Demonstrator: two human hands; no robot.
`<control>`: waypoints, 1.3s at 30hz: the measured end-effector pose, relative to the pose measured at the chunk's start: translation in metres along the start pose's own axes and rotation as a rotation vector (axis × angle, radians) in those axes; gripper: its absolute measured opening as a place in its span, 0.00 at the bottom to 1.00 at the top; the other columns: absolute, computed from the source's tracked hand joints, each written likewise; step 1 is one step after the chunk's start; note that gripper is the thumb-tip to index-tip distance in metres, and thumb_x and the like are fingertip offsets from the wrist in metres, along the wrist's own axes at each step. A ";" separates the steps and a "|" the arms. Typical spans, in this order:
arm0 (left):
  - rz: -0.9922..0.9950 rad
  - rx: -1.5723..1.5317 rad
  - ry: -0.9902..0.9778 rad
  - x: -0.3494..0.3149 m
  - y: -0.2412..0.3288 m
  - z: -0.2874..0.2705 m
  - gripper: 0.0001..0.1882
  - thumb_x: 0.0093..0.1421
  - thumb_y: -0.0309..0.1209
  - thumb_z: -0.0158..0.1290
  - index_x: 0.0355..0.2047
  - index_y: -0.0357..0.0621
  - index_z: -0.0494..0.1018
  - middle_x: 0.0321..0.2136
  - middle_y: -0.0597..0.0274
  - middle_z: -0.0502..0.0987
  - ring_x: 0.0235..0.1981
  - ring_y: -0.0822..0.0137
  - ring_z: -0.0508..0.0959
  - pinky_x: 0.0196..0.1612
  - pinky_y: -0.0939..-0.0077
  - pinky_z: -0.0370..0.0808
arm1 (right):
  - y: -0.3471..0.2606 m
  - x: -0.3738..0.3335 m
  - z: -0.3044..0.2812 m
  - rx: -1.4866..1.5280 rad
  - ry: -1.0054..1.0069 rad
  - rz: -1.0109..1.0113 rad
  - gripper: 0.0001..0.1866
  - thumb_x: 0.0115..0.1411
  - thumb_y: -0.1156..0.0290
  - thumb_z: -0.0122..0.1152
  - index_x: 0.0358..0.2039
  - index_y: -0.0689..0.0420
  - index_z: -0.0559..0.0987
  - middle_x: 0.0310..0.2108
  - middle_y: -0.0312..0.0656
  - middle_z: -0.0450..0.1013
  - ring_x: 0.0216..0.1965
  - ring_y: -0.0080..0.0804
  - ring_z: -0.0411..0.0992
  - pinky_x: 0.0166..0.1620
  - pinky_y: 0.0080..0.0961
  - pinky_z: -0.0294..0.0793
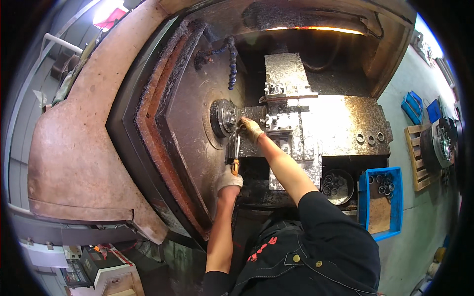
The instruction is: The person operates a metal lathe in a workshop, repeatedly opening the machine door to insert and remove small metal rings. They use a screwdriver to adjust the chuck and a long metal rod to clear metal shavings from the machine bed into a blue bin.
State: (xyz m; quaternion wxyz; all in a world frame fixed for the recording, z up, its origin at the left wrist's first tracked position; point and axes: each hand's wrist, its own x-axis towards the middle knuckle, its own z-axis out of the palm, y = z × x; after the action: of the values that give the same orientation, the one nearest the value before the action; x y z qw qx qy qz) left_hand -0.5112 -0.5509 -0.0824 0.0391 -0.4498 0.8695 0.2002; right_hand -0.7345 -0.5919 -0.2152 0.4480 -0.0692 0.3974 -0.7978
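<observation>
My left hand (229, 181), in a pale work glove, is closed around a tool with an orange handle (235, 166). Its slim metal shaft (237, 146) points up toward the lathe chuck (223, 118); the exact kind of tool is unclear. Right at the front of the chuck is my right hand (252, 129), also gloved, with its fingers curled together. What those fingers grip, if anything, is too small and covered to make out. Just right of that hand stands a metal tool block (280, 122) on the machine's slide.
Several metal rings (371, 139) sit on the wet machine table (340, 116). Below it are a round pan (349, 196) and a blue crate (399, 212), both holding rings. A blue segmented coolant hose (232, 69) hangs above the chuck. The machine's door (94, 123) stands left.
</observation>
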 end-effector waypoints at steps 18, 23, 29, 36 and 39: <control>-0.057 -0.056 0.057 -0.014 0.004 -0.008 0.16 0.49 0.37 0.46 0.39 0.50 0.68 0.31 0.45 0.74 0.35 0.45 0.73 0.38 0.55 0.68 | -0.016 -0.037 -0.001 -0.002 0.003 0.064 0.14 0.55 0.56 0.55 0.36 0.50 0.69 0.26 0.32 0.70 0.20 0.23 0.68 0.19 0.23 0.64; 0.006 -0.069 0.067 -0.010 0.009 -0.016 0.16 0.49 0.36 0.45 0.39 0.49 0.69 0.31 0.46 0.74 0.34 0.44 0.73 0.39 0.56 0.68 | -0.018 -0.043 0.011 -0.021 -0.007 0.011 0.12 0.54 0.61 0.58 0.36 0.50 0.70 0.25 0.30 0.69 0.20 0.19 0.65 0.23 0.20 0.66; -0.042 -0.030 0.055 -0.003 0.010 -0.014 0.15 0.50 0.36 0.44 0.39 0.50 0.68 0.31 0.46 0.74 0.34 0.44 0.73 0.39 0.56 0.68 | -0.018 -0.036 0.016 0.112 0.142 -0.020 0.17 0.50 0.66 0.63 0.40 0.57 0.72 0.30 0.34 0.73 0.27 0.22 0.70 0.29 0.19 0.70; -0.067 -0.013 0.096 -0.003 0.016 -0.011 0.16 0.49 0.37 0.44 0.40 0.53 0.68 0.32 0.47 0.75 0.34 0.45 0.74 0.38 0.55 0.69 | -0.023 -0.022 0.021 0.191 0.066 -0.086 0.15 0.53 0.66 0.59 0.40 0.58 0.73 0.31 0.34 0.73 0.29 0.22 0.70 0.31 0.19 0.69; -0.064 -0.011 0.085 0.003 0.025 -0.015 0.17 0.50 0.38 0.45 0.41 0.53 0.68 0.32 0.47 0.75 0.34 0.46 0.74 0.38 0.55 0.69 | -0.024 -0.017 0.025 0.111 0.107 -0.124 0.16 0.53 0.66 0.60 0.41 0.59 0.73 0.32 0.35 0.73 0.29 0.22 0.70 0.30 0.18 0.68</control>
State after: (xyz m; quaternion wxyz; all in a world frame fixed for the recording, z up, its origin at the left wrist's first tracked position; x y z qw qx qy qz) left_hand -0.5310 -0.5459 -0.0620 0.0062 -0.4856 0.8545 0.1843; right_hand -0.7290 -0.5866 -0.1775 0.3791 -0.0261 0.3711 -0.8473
